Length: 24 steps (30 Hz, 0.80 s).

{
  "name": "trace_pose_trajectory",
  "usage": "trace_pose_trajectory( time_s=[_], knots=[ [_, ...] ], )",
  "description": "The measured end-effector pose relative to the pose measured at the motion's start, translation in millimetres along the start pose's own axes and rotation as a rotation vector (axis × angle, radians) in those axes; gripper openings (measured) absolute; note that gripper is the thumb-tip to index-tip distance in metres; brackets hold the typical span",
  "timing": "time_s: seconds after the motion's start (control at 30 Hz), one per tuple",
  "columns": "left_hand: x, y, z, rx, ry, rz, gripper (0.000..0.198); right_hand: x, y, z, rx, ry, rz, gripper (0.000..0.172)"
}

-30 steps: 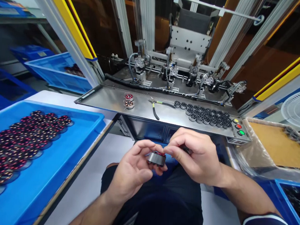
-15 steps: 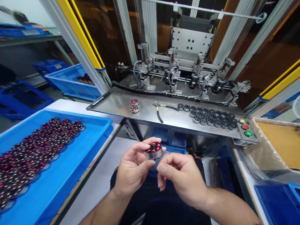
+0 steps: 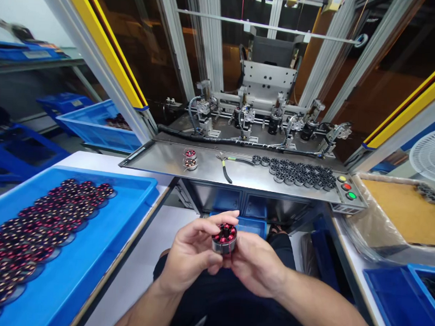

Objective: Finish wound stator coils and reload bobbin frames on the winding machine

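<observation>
Left hand [image 3: 187,261] pinching red-wound ring [image 3: 223,239], right hand [image 3: 259,266] resting curled against it, grip unclear | left of steel ledge [image 3: 160,159], blue tray [image 3: 93,237] holding wound rings [image 3: 38,228]

The foreground is lit brightly and coolly, with pale sheen thrown back from the steel ledge [image 3: 208,168] and soft highlights laid on the blue tray [image 3: 102,235], while the dark panels [image 3: 132,34] around the machine [image 3: 269,78] are left dim and brownish. Shadow is gathered beneath the ledge. By wide-angle distortion the yellow bars [image 3: 102,42] are splayed outward; the left-edge shelf [image 3: 34,66] is softened, and fine detail on the held ring [image 3: 224,247] is only partly resolved.
</observation>
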<state>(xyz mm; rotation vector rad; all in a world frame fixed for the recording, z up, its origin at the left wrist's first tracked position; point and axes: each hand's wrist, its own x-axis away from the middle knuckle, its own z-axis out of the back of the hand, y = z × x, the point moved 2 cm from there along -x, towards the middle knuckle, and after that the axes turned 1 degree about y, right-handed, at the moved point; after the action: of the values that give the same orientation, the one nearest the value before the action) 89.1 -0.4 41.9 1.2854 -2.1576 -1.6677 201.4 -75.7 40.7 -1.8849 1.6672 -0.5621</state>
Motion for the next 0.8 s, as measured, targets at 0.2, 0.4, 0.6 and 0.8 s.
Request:
trace_pose_trajectory(
  time_s=[0.2,0.4,0.6,0.8],
  knots=[
    [2,6,6.0,-0.235,0.053,-0.047,0.063,5,-13,10,0.586,0.107,0.431,0.036],
    [10,16,-1.8,-0.733,0.039,-0.049,0.052,16,-28,13,1.428,0.171,1.077,0.048],
    [5,17,-6.5,-0.749,0.012,-0.113,0.051,21,-31,13,1.31,0.125,0.94,0.053],
    [5,21,-4.3,-0.933,0.023,-0.312,0.056,20,-40,8,1.087,0.113,0.711,0.027]
  ],
)
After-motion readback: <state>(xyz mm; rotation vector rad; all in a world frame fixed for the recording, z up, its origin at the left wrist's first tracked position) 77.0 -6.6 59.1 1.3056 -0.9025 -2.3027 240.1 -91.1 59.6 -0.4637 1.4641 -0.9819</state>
